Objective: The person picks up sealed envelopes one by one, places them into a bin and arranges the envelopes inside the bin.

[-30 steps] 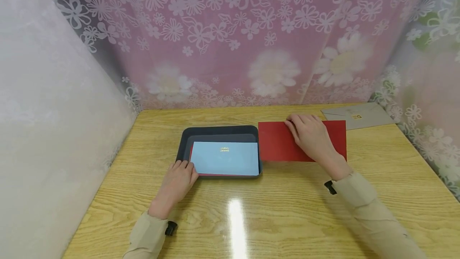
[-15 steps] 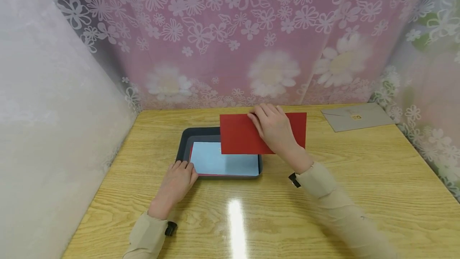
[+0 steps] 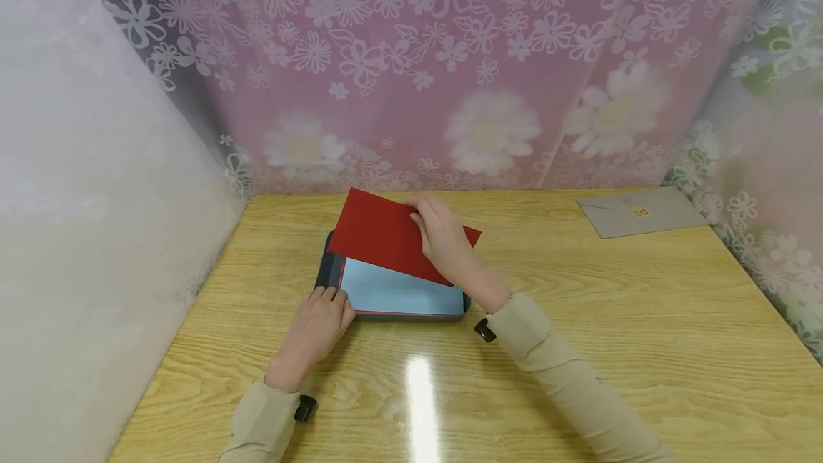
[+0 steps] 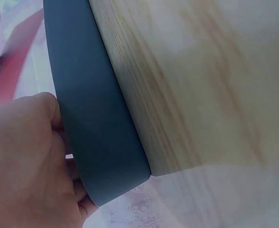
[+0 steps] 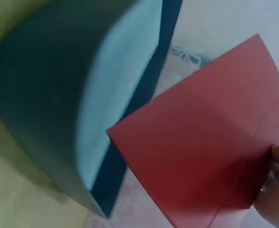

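Observation:
A dark grey tray (image 3: 326, 272) lies on the table with a light blue envelope (image 3: 398, 293) marked in gold inside it. Something red shows along the blue envelope's left and lower edges. My left hand (image 3: 315, 324) grips the tray's near left corner; the left wrist view shows its fingers over the rim of the tray (image 4: 96, 99). Tilted above the tray's far part is a red envelope (image 3: 379, 234), which my right hand (image 3: 445, 240) pinches by its far edge. In the right wrist view, fold lines cross the red envelope (image 5: 201, 128).
At the back right of the wooden table (image 3: 553, 391) lies a grey envelope (image 3: 617, 216) with a small gold seal. A pink flowered curtain (image 3: 398, 91) stands behind the table, and pale sheets (image 3: 96, 198) close off the sides.
My right hand has carried the red envelope leftward from beside the tray to above it, turning it at a slant. My left hand has stayed on the tray's corner.

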Demonstrator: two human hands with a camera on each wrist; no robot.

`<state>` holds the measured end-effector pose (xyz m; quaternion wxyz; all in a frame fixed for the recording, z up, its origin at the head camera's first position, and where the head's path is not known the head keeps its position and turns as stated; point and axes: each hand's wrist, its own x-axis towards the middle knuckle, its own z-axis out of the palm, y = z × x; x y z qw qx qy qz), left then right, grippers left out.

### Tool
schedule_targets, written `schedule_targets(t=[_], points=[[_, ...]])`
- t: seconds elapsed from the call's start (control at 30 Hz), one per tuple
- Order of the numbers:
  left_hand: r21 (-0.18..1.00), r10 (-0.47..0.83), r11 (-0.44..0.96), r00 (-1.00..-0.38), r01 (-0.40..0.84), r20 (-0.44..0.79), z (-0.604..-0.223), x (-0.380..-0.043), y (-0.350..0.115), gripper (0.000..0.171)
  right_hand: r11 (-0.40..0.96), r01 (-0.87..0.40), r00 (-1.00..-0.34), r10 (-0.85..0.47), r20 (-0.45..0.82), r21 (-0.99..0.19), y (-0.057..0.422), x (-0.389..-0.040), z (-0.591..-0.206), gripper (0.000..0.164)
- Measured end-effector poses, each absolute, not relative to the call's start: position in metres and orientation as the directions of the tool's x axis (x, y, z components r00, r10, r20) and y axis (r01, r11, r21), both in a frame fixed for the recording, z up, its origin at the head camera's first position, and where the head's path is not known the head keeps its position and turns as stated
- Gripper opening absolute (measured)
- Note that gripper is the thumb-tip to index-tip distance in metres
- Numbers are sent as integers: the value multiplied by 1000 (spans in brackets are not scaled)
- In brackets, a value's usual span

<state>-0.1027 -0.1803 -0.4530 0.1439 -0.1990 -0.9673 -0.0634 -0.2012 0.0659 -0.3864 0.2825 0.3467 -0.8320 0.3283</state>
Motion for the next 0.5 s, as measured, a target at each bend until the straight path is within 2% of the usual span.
schedule_targets(t=[0.1,0.3,0.5], points=[[73,361,914,-882,399,303,-454,-103,-180,24,552,-768,-606,-462,648,-325,62,-201,-395,28],[74,359,915,-884,396,298,-455,-104,-181,25,610,-728,-672,-545,501,-313,58,-199,-411,51],[57,351,924,-897,379,270,-455,-105,-180,24,693,-674,-737,-604,302,-256,56,-199,-421,53]])
